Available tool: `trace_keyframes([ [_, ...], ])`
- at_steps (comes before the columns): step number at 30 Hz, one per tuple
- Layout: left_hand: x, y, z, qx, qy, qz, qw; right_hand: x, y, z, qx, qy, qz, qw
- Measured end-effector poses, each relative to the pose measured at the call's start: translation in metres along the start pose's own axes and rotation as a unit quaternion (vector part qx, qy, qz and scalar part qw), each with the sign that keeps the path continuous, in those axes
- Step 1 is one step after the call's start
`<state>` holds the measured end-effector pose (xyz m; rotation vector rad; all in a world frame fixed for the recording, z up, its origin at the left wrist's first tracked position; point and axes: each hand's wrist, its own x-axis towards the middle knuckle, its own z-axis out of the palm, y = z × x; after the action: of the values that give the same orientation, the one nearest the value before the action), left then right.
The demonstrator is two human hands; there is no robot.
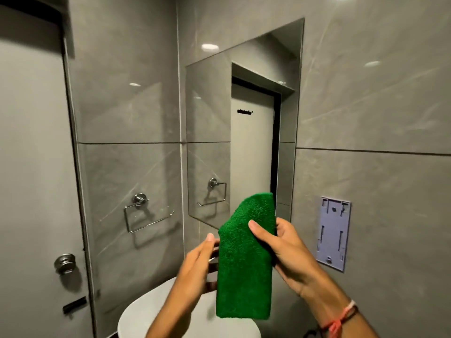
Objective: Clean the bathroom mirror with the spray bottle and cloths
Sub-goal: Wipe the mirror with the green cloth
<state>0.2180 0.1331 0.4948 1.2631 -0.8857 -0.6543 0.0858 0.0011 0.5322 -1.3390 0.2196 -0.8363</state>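
A folded green cloth (244, 259) hangs upright in front of me, below the lower edge of the wall mirror (210, 113). My right hand (288, 250) pinches its upper right part, thumb on the front. My left hand (197, 264) is just left of the cloth with fingers spread, its fingertips behind the cloth's left edge; whether they touch it is hidden. The mirror reflects a door and a towel ring. No spray bottle is in view.
A white basin (151, 311) sits below my hands. A chrome towel ring (144, 213) is on the left tiled wall, and a door with a round knob (64, 263) stands at far left. A grey mounting plate (333, 232) is fixed to the right wall.
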Motion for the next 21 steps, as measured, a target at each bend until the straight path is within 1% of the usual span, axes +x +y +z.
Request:
trace_keyframes([
  [2,0.001,-0.002,0.009,-0.091,-0.013,0.013,0.996,0.008,-0.005,0.006,0.004,-0.042,0.003,0.999],
  [3,0.001,0.000,0.012,-0.165,-0.011,0.007,0.986,0.013,-0.007,0.009,0.002,-0.057,0.006,0.998],
  [4,0.001,0.002,0.015,-0.256,-0.017,-0.019,0.966,0.017,-0.010,0.011,-0.004,-0.067,0.013,0.998],
  [5,0.002,0.002,0.019,-0.346,-0.030,-0.052,0.936,0.022,-0.010,0.012,-0.023,-0.071,0.019,0.997],
  [6,0.005,0.002,0.021,-0.414,-0.042,-0.070,0.907,0.028,-0.015,0.014,-0.057,-0.076,0.015,0.995],
  [7,0.007,0.001,0.022,-0.464,-0.045,-0.076,0.881,0.033,-0.017,0.017,-0.121,-0.074,-0.004,0.990],
  [8,0.010,0.000,0.023,-0.495,-0.037,-0.077,0.865,0.038,-0.021,0.020,-0.228,-0.053,-0.036,0.972],
  [9,0.015,0.001,0.027,-0.509,-0.021,-0.078,0.857,0.044,-0.027,0.021,-0.363,-0.014,-0.074,0.929],
  [10,0.018,0.003,0.029,-0.516,0.004,-0.074,0.853,0.049,-0.032,0.023,-0.479,0.018,-0.104,0.872],
  [11,0.021,0.008,0.034,-0.517,0.035,-0.075,0.852,0.053,-0.040,0.025,-0.544,0.043,-0.124,0.829],
  [12,0.023,0.013,0.039,-0.507,0.067,-0.073,0.856,0.055,-0.048,0.027,-0.561,0.059,-0.138,0.814],
  [13,0.030,0.019,0.043,-0.484,0.107,-0.063,0.866,0.057,-0.060,0.026,-0.553,0.071,-0.157,0.815],
  [14,0.038,0.020,0.043,-0.477,0.144,-0.040,0.866,0.059,-0.071,0.025,-0.541,0.084,-0.180,0.817],
  [15,0.047,0.029,0.044,-0.496,0.158,-0.022,0.854,0.062,-0.084,0.021,-0.539,0.108,-0.210,0.809],
  [16,0.056,0.041,0.047,-0.489,0.169,0.003,0.856,0.066,-0.099,0.016,-0.555,0.138,-0.242,0.784],
  [17,0.066,0.052,0.050,-0.488,0.167,0.030,0.856,0.068,-0.113,0.010,-0.576,0.171,-0.274,0.751],
  [18,0.074,0.064,0.049,-0.507,0.148,0.057,0.847,0.069,-0.128,0.004,-0.594,0.206,-0.303,0.716],
  [20,0.096,0.093,0.047,-0.523,0.074,0.097,0.844,0.070,-0.155,-0.008,-0.619,0.264,-0.356,0.648],
  [21,0.110,0.116,0.050,-0.512,0.050,0.129,0.848,0.072,-0.171,-0.014,-0.631,0.288,-0.381,0.611],
])
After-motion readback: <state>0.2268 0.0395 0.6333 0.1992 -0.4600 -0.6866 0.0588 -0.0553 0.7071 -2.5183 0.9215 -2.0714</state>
